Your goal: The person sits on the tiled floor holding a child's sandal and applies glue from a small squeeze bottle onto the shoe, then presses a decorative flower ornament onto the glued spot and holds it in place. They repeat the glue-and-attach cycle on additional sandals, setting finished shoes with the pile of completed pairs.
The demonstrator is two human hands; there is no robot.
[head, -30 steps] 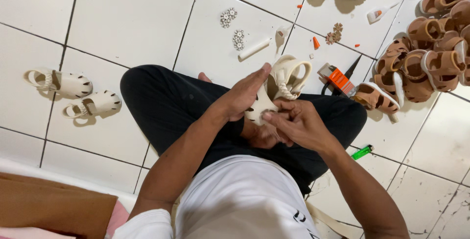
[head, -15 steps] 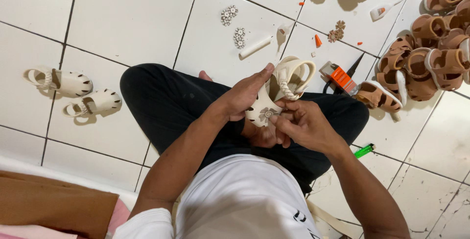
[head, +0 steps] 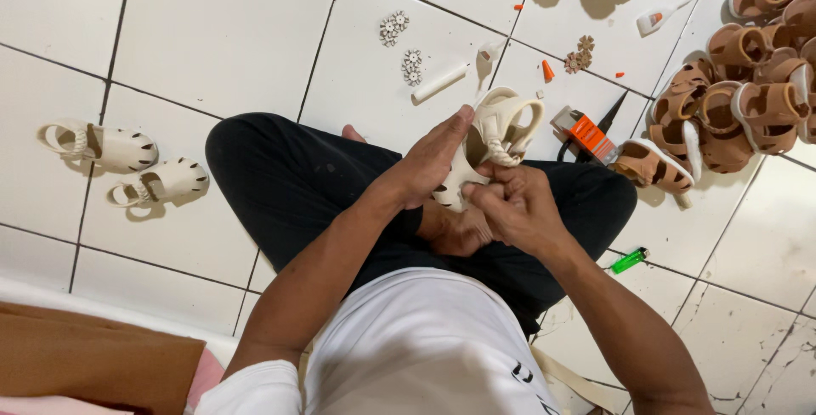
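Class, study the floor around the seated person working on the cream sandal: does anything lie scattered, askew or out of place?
Yes. Small orange bits lie strewn over the white tiles near flower-shaped trims. A green lighter lies alone by the knee, and the brown sandals sit in a jumbled heap, while two cream sandals lie apart.

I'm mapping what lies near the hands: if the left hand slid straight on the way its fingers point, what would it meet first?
The left hand points up and right along the cream sandal it holds. Beyond that, probably the white stick or small cream piece on the tile floor; depth is unclear.
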